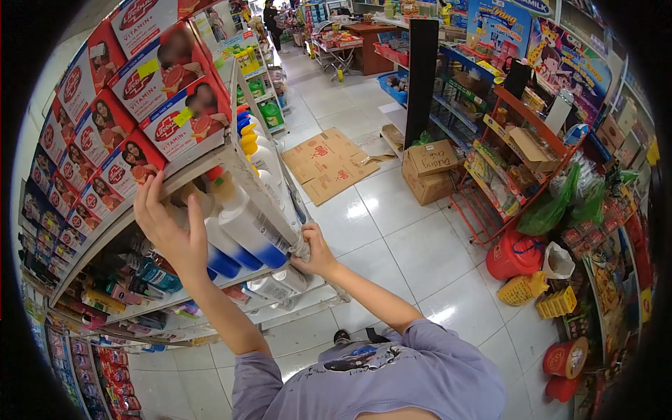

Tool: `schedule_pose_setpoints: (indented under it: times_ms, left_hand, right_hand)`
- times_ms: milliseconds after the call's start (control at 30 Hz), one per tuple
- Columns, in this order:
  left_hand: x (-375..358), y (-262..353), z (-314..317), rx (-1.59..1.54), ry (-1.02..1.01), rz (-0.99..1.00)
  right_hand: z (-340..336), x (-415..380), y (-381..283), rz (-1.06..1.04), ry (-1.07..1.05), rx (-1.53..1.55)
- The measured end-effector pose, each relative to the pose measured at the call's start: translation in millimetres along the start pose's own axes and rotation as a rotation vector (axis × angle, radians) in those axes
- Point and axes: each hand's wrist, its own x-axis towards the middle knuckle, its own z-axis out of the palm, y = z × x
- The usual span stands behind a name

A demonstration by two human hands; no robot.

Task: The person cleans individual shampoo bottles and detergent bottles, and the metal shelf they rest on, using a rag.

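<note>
My left hand [171, 227] is raised at the upper shelf, its fingers stretched out and apart. The fingertips are at the shelf edge, just below the red and white soap boxes [126, 169]. Around a crumpled grey cloth [301, 249], my right hand [318, 253] is closed beside the shelf's corner post. Large white bottles with blue bases [253, 225] stand on the shelf between my hands. One bottle has a red and green cap [213, 175]. Behind them is a row of bottles with yellow tops [249, 140].
A flattened cardboard sheet [325, 166] lies on the tiled floor beyond the shelf. Cardboard boxes [428, 171], a red rack [514, 150] and a red bucket [513, 253] stand to the right. A person [271, 24] is far back in the aisle.
</note>
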Motion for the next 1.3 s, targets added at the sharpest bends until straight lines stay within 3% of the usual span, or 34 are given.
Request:
schedule_pose_setpoints:
  times_ms: [733,800,967,1100,1300]
  left_hand:
    - [0,-1,1,0.037,0.000,0.010]
    - [0,-1,0,0.027,0.002,0.009]
    - [1,-2,-3,0.015,-0.002,0.032]
    - [0,-3,-1,-0.023,0.007,-0.001]
    - [0,-4,-1,-0.003,0.009,0.004]
  right_hand:
    - [-10,36,-35,0.315,-0.043,0.016]
    - [-12,58,-49,0.124,0.049,-0.008]
    - [-17,132,-95,-0.099,0.143,0.025]
    - [-16,167,-119,-0.200,0.219,0.040]
    - [-14,157,-110,-0.236,0.198,-0.092]
